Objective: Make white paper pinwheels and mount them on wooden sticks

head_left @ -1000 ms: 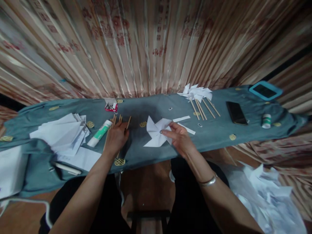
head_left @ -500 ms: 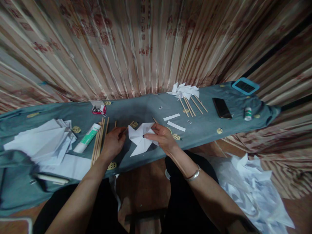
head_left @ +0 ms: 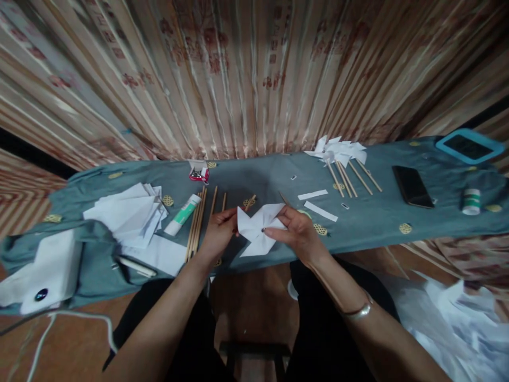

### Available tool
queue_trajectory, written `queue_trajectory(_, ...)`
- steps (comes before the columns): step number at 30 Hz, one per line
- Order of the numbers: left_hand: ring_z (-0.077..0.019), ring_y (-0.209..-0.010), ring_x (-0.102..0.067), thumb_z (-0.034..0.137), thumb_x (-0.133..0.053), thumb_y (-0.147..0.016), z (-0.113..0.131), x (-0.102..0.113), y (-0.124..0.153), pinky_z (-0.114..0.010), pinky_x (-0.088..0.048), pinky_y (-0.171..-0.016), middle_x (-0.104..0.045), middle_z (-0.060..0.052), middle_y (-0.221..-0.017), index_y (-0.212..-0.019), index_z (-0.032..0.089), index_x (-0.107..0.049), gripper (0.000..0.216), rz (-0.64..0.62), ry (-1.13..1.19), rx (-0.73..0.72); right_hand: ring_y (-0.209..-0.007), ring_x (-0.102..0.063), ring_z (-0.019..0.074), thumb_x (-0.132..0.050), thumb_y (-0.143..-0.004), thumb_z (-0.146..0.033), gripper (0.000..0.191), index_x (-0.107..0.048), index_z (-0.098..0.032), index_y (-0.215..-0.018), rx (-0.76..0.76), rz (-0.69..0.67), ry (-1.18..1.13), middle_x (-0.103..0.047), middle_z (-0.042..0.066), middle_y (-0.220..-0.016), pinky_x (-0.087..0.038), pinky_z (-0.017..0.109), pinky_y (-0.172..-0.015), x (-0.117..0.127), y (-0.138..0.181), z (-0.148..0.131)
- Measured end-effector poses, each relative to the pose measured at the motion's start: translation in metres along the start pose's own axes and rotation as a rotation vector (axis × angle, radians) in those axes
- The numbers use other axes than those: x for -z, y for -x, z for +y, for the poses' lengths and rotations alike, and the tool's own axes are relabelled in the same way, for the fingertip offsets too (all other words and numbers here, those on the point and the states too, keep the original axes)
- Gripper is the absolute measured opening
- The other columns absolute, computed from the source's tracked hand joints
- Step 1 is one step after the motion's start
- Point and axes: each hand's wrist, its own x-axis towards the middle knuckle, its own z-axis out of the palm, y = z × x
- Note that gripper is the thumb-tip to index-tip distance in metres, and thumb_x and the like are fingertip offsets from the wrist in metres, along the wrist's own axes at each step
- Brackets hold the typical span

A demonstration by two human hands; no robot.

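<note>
My right hand point(head_left: 298, 233) pinches a white paper pinwheel point(head_left: 256, 245), its thumb by the small metal pin at the centre. My left hand point(head_left: 220, 229) is closed at the pinwheel's left edge. A short length of wooden stick point(head_left: 250, 202) slants up from its fingertips, partly behind the paper. Left of this hand, several wooden sticks point(head_left: 196, 223) lie side by side next to a green and white glue stick point(head_left: 183, 215). Beyond them sits a small red open box point(head_left: 199, 174) with metal pins. A thin pointed tip point(head_left: 283, 198) shows behind my right fingers.
Finished pinwheels on sticks point(head_left: 338, 151) lie at the back right, near two paper strips point(head_left: 320, 210). Further right are a phone point(head_left: 412, 185), a blue-framed device point(head_left: 469, 146) and a small tube point(head_left: 471, 201). Left are stacked papers point(head_left: 123, 215) and a white device point(head_left: 59, 265).
The view has turned left, so the table appears shifted right and the white device shows. My left fingertips have closed the small gap to the pinwheel's edge.
</note>
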Motion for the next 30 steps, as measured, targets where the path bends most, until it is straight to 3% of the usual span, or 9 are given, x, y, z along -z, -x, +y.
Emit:
queue_trajectory(3,-0.0108,-0.056,-0.055,0.039,-0.086,-0.053,0.001,0.001,0.003,-0.022,-0.044,-0.057,-0.069,-0.001,-0.065,-0.074,0.015,-0.076,0.033,-0.023,0.135,-0.002,-0.075,-0.071,0.0176,-0.091,-0.054,-0.025,0.042,-0.071,-0.024,-0.091,0.008,-0.009,0.016,-0.078,0.000,-0.082,-0.058,0.031,-0.070,-0.003,0.002,-0.002)
queue_trajectory(8,-0.0059,-0.045,-0.045,0.033,-0.087,-0.052,0.004,-0.003,0.003,-0.019,-0.034,-0.048,-0.065,0.002,-0.057,-0.079,0.015,-0.078,0.035,-0.037,0.252,0.042,-0.075,-0.071,0.0165,-0.089,-0.060,-0.026,0.037,-0.070,-0.023,-0.092,0.022,-0.033,0.021,-0.078,0.000,-0.084,-0.058,0.029,-0.071,-0.006,0.002,-0.002)
queue_trajectory(13,-0.0118,-0.057,-0.059,0.026,-0.090,-0.044,0.004,-0.015,0.009,-0.022,-0.044,-0.056,-0.071,-0.003,-0.066,-0.080,0.013,-0.076,0.040,-0.093,0.421,0.140,-0.074,-0.071,0.0152,-0.089,-0.061,-0.027,0.039,-0.070,-0.022,-0.095,0.052,-0.054,0.029,-0.079,0.000,-0.085,-0.058,0.027,-0.070,-0.008,0.000,-0.001)
queue_trajectory(15,-0.0088,-0.050,-0.052,0.022,-0.089,-0.043,0.004,-0.018,0.012,-0.020,-0.039,-0.052,-0.065,0.000,-0.056,-0.077,0.012,-0.075,0.038,-0.124,0.429,0.169,-0.075,-0.072,0.0155,-0.089,-0.062,-0.027,0.037,-0.070,-0.022,-0.094,0.064,-0.058,0.043,-0.079,0.001,-0.086,-0.058,0.027,-0.070,-0.009,0.000,0.000)
queue_trajectory(19,-0.0010,-0.038,-0.026,0.023,-0.085,-0.049,0.007,-0.019,0.018,-0.017,-0.018,-0.041,-0.045,0.008,-0.040,-0.076,0.010,-0.074,0.032,-0.153,0.371,0.171,-0.078,-0.073,0.0172,-0.089,-0.061,-0.030,0.040,-0.071,-0.023,-0.096,0.101,-0.076,0.053,-0.079,0.001,-0.090,-0.059,0.028,-0.070,-0.011,0.000,0.000)
queue_trajectory(24,0.0000,-0.036,-0.021,0.025,-0.085,-0.049,0.008,-0.019,0.020,-0.017,-0.013,-0.039,-0.042,0.009,-0.038,-0.075,0.011,-0.074,0.032,-0.141,0.343,0.165,-0.078,-0.074,0.0166,-0.090,-0.059,-0.030,0.039,-0.072,-0.023,-0.094,0.134,-0.071,0.065,-0.080,0.001,-0.092,-0.060,0.028,-0.071,-0.011,0.000,0.002)
queue_trajectory(27,-0.0032,-0.036,-0.034,0.026,-0.088,-0.046,0.005,-0.020,0.020,-0.017,-0.024,-0.040,-0.048,0.007,-0.039,-0.075,0.011,-0.074,0.035,-0.120,0.351,0.181,-0.080,-0.074,0.0164,-0.089,-0.061,-0.029,0.035,-0.074,-0.023,-0.092,0.149,-0.077,0.078,-0.080,0.002,-0.093,-0.060,0.028,-0.074,-0.009,-0.001,0.003)
queue_trajectory(30,-0.0168,-0.055,-0.063,0.026,-0.090,-0.044,0.001,-0.020,0.019,-0.024,-0.046,-0.054,-0.066,-0.003,-0.054,-0.077,0.010,-0.075,0.040,-0.105,0.369,0.196,-0.083,-0.074,0.0172,-0.089,-0.062,-0.029,0.032,-0.075,-0.023,-0.090,0.163,-0.078,0.113,-0.080,0.002,-0.094,-0.060,0.030,-0.078,-0.006,-0.002,0.005)
